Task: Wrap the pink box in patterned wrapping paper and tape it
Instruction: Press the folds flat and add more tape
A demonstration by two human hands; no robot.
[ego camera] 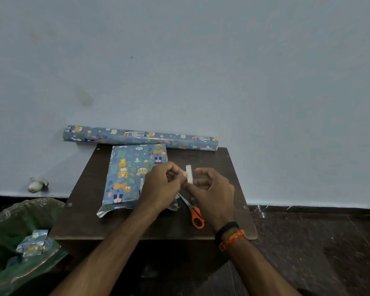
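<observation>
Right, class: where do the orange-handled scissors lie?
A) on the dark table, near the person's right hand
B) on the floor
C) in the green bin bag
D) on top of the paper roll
A: the scissors lie flat on the dark table, partly under the right hand.
</observation>
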